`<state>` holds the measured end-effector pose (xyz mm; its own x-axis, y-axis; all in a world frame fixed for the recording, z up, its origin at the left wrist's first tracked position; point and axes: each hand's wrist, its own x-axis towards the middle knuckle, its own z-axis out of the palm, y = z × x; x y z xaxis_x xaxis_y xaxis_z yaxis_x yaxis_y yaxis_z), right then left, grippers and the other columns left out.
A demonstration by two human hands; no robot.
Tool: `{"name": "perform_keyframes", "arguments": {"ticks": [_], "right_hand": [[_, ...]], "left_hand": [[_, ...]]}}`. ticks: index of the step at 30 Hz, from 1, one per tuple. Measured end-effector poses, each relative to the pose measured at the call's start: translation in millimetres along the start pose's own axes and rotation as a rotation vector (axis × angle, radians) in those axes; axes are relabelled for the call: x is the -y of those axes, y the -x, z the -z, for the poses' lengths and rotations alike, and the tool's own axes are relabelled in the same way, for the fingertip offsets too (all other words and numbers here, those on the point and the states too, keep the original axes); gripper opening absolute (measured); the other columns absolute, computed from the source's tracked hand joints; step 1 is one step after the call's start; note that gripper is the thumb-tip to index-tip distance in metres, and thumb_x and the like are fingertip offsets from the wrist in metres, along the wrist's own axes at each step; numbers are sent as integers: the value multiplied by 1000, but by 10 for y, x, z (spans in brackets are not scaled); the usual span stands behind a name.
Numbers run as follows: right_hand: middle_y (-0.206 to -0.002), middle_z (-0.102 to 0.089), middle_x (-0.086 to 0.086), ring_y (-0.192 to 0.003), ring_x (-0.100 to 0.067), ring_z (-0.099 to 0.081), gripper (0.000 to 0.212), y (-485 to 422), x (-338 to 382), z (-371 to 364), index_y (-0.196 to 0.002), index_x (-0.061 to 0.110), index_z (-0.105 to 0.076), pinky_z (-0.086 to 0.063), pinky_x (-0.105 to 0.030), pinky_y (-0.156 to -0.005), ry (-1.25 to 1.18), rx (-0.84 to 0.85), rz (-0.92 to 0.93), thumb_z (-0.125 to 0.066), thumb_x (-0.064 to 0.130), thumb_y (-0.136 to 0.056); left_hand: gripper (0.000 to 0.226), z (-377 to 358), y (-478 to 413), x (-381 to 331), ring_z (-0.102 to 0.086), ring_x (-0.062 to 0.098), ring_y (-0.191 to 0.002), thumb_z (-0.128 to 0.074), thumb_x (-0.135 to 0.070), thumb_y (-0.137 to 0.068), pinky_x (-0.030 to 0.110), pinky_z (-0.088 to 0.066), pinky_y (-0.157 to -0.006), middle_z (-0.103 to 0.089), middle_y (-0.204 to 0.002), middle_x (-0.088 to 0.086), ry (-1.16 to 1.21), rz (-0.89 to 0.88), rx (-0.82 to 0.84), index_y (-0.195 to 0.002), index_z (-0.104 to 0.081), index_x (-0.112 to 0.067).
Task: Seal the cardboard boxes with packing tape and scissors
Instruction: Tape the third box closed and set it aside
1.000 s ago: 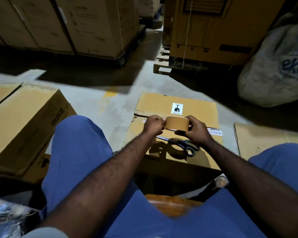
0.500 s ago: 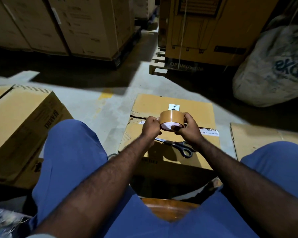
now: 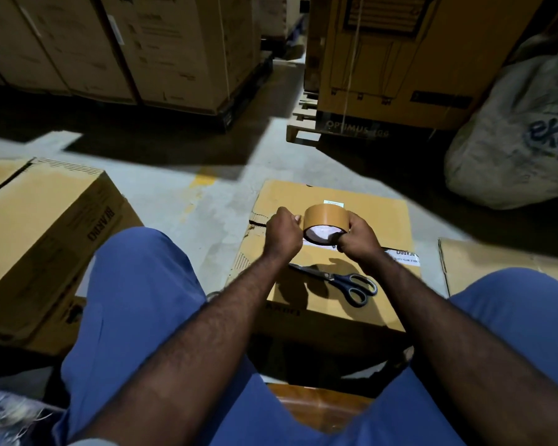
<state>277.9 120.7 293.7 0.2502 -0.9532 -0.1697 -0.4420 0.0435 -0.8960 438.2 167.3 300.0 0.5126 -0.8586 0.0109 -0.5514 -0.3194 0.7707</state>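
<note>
Main risk I see: the free end of the tape [image 3: 326, 215] may not lift cleanly; picking at it in this dim light could split it lengthwise or let it re-stick; if the grip slips, the roll drops onto the scissors [image 3: 339, 281]. The box [image 3: 368, 201] seam gapes, ragged at its left, so a strip could go on crooked. Tape: tan roll, pale core, mid-frame above the box; right hand [image 3: 358, 235] curled round it, gripping; left hand [image 3: 282, 233] curled, pinching its left rim; can't tell if it has the end.

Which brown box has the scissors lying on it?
The brown cardboard box straight ahead, in the middle: the black-handled metal scissors lie on its top. The left-hand box and the right-hand box show no scissors.
</note>
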Motion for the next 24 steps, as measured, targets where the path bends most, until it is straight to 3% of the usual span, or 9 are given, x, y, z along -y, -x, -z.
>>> {"name": "perform_keyframes", "arguments": {"ticks": [4, 7, 10, 13, 16, 20, 24], "right_hand": [[-107, -64, -7, -94, -31, -61, 46, -59, -23, 125, -124, 15, -55, -52, -36, -74, 358, -44, 37, -62, 3, -81], [-106, -64, -7, -93, -33, -62, 48, -47, -79, 193, -127, 22, -50, -56, -42, -80, 514, -56, 27, -62, 13, -81], [-103, -66, -10, -89, -30, -63, 32, -45, -106, 130, -121, 18, -53, -56, -41, -76, 310, -94, 16, -58, 13, -90], [-103, -66, -11, -87, -29, -66, 14, -41, -37, 28, -112, 19, -54, -51, -39, -64, -161, -162, -66, -58, 18, -99], [-110, -67, -10, -97, -33, -71, 30, -111, 27, -23, -111, 26, -54, -51, -46, -70, -515, -158, -130, -52, 0, -97], [-111, -68, -18, -99, -35, -69, 57, -284, 27, 20, -120, 17, -59, -56, -52, -87, -572, -78, -152, -57, -24, -81], [-113, -70, -19, -103, -30, -68, 46, -479, 40, 16, -124, -1, -61, -54, -43, -97, -533, -15, -190, -56, -23, -83]], "left_hand": [[21, 110, -138, 135, -54, 26, -89, -49, -20, -106, 30, -35, -68, -65, -106, 17, 2, 29, -63, -106, -56, 0], [19, 167, -238, 264, -52, 24, -84, -52, -23, -105, 29, -34, -66, -65, -99, 15, 67, 45, -48, -94, -54, -8], [22, 185, -301, 321, -51, 22, -81, -54, -24, -104, 28, -31, -62, -60, -88, 6, 100, 43, -40, -87, -53, -10], [22, 195, -398, 311, -52, 22, -79, -56, -24, -103, 30, -33, -61, -59, -84, 4, 136, 29, -40, -86, -55, -10], [27, 171, -520, 288, -63, 33, -82, -58, -26, -101, 40, -52, -69, -60, -80, 4, 221, 43, -43, -78, -52, -15], [32, 186, -676, 310, -63, 29, -74, -59, -27, -101, 45, -56, -70, -59, -76, 4, 292, 79, -67, -73, -46, -20], [29, 225, -845, 343, -60, 20, -67, -58, -23, -102, 33, -48, -61, -58, -73, 2, 338, 72, -5, -75, -48, -17]]}}
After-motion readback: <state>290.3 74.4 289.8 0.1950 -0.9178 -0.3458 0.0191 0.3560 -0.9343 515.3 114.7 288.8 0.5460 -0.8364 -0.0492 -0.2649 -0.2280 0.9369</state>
